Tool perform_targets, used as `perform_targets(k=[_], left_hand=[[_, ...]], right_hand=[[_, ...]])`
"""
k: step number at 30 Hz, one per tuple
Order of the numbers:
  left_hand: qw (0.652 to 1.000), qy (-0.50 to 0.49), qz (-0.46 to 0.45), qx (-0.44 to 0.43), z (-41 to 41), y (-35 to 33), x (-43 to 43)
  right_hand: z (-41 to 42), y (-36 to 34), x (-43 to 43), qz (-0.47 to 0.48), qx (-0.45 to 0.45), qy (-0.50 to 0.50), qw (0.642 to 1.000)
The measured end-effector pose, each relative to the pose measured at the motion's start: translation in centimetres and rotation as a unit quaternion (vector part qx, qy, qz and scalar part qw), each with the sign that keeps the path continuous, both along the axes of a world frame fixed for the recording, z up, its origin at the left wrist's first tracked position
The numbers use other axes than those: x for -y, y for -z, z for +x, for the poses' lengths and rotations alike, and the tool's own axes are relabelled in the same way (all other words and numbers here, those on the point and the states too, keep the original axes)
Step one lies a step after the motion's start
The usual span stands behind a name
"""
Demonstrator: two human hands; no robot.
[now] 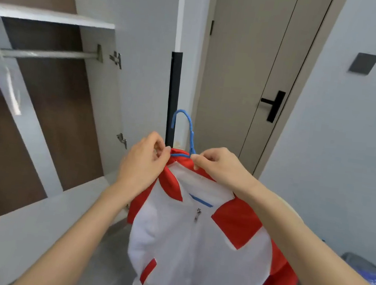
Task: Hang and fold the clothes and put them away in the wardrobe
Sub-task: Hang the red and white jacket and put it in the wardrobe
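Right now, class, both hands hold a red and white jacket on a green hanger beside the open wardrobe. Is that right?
Not quite. The head view shows the hanger is blue, not green. The rest holds: the left hand and right hand hold the red and white jacket on it beside the open wardrobe.

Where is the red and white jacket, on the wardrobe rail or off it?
Off it. The jacket is on a blue hanger whose hook catches nothing; left hand and right hand pinch its collar, away from the rail.
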State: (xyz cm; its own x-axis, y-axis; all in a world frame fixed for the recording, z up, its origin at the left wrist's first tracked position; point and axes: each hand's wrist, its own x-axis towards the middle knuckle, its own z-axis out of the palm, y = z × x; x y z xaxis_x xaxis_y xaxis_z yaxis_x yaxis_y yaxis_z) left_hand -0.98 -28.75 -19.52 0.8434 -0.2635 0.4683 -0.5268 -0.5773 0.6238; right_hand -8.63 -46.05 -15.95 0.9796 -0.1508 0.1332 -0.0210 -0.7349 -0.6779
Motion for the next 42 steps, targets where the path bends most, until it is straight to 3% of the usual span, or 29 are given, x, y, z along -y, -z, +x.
perform_targets(k=[4, 7, 14, 24, 35, 42], left_hand=[[0.990, 0.077, 0.118, -0.021, 0.2, -0.7, -1.3], [0.983, 0.090, 0.148, -0.053, 0.8, 0.2, -0.7], [0.954, 0.146, 0.218, -0.143, 2.3, 4.5, 3.6], [0.930, 0.235, 0.168, -0.226, 0.6, 9.2, 10.0], [0.968, 0.222, 0.104, -0.045, -0.5, 2.2, 8.8], [0.983, 0.111, 0.139, 0.041, 1.2, -4.9, 0.6]], right_hand=[[0.9, -1.7, -0.2, -0.065, -0.014, -0.036, 0.997], [1.4, -2.2, 0.9, -0.102, -0.032, -0.043, 0.993], [1.0, 1.5, 4.8, -0.075, -0.136, -0.040, 0.987], [-3.0, 3.5, 10.5, -0.015, -0.189, 0.027, 0.981], [-5.1, -0.3, 10.6, 0.062, -0.053, -0.026, 0.996], [-1.5, -6.1, 5.0, 0.092, 0.022, -0.115, 0.989]])
